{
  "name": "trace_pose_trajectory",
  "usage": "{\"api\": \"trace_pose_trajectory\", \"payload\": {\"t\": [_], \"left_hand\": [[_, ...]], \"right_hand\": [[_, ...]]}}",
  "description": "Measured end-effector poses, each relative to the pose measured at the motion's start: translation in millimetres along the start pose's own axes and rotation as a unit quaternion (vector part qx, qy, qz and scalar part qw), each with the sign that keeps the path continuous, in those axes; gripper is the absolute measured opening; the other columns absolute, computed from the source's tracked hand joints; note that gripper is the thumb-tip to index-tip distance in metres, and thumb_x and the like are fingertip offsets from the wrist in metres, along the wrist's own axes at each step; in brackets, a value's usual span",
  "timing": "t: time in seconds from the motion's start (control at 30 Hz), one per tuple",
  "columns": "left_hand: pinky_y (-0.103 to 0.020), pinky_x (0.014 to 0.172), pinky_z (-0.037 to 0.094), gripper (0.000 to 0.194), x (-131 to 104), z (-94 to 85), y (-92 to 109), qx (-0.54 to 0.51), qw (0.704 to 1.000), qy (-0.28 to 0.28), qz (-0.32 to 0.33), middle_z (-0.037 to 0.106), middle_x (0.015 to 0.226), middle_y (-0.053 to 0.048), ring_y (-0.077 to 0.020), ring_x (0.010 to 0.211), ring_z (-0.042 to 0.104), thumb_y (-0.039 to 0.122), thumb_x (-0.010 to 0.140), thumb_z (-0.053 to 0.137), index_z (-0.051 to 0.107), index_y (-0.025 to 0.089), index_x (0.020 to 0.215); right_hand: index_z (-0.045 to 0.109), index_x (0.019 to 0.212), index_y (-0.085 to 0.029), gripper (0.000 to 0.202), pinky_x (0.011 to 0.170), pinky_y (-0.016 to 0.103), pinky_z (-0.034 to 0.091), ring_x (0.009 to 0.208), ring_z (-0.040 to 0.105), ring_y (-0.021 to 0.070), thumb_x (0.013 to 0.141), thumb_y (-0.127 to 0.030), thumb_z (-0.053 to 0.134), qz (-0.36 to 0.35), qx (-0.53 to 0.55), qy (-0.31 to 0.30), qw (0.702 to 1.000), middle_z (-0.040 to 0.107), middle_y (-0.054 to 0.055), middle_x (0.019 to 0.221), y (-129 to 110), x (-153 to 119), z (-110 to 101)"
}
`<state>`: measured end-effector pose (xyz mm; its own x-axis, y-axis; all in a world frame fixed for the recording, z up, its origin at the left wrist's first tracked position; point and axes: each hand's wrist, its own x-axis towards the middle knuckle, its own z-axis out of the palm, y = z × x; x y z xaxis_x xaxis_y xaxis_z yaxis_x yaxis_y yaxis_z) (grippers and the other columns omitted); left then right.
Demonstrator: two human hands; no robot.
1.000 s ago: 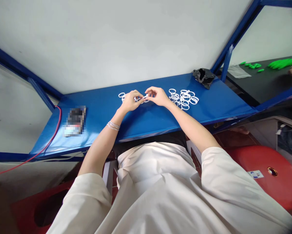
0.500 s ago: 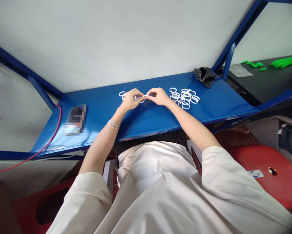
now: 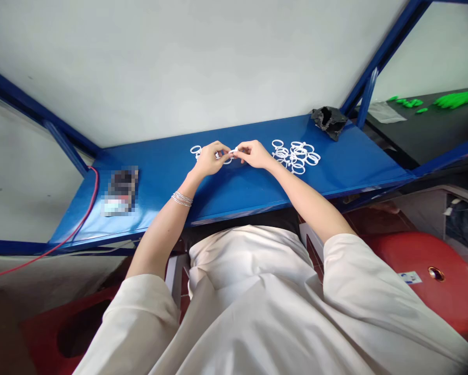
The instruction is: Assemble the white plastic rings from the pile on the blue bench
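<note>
Above the blue table [image 3: 151, 177], my left hand [image 3: 210, 159] and my right hand [image 3: 254, 154] meet fingertip to fingertip. Both pinch one small white plastic ring [image 3: 234, 151], its shape mostly covered by my fingers. White rings [image 3: 195, 150] also lie beside and behind my left hand, partly hidden by it. To the right of my right hand is a loose pile of several white rings [image 3: 296, 156], each with a small knob.
A crumpled black plastic bag [image 3: 329, 123] sits at the table's back right corner. On the left are a blurred-out object [image 3: 120, 192] and a red cable [image 3: 89, 208]. A red stool [image 3: 421, 276] stands at my right; green pieces [image 3: 458, 99] lie on a dark table beyond.
My right fingertips have closed in slightly on the ring beside my left hand's. Otherwise the hands and the pile keep their places.
</note>
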<state>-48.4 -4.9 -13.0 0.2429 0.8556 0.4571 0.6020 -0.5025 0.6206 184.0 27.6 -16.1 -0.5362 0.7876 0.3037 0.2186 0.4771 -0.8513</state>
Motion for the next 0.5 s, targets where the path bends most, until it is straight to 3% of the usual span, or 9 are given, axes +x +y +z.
{"api": "trace_pose_trajectory", "payload": {"t": [0.13,0.3,0.5], "left_hand": [[-0.031,0.071,0.048,0.024,1,1.7,3,-0.089,0.995,0.022,-0.035,0.077,0.094,-0.008,-0.0146,0.073,0.061,0.041,0.090,0.090,0.080,0.019,0.089],[-0.028,0.058,0.040,0.040,1,4.7,14,-0.320,0.937,-0.065,-0.125,0.071,0.075,-0.006,-0.0124,0.060,0.056,0.054,0.083,0.092,0.073,0.018,0.083],[-0.026,0.051,0.030,0.030,1,6.5,26,-0.399,0.893,-0.103,-0.183,0.056,0.065,0.000,-0.0082,0.051,0.040,0.041,0.074,0.084,0.062,0.020,0.073]], "right_hand": [[0.074,0.090,-0.018,0.052,0.063,0.030,0.051,0.067,0.067,0.0171,0.096,-0.069,0.082,-0.019,0.055,-0.019,0.998,0.081,0.009,0.088,-4,1,1],[0.071,0.088,-0.018,0.056,0.059,0.029,0.048,0.064,0.062,0.0150,0.098,-0.073,0.081,-0.022,0.085,-0.004,0.996,0.076,0.006,0.083,-10,0,2],[0.068,0.081,-0.019,0.064,0.057,0.029,0.043,0.060,0.056,0.0135,0.094,-0.080,0.082,-0.013,0.074,-0.027,0.997,0.070,0.004,0.076,-13,-1,5]]}}
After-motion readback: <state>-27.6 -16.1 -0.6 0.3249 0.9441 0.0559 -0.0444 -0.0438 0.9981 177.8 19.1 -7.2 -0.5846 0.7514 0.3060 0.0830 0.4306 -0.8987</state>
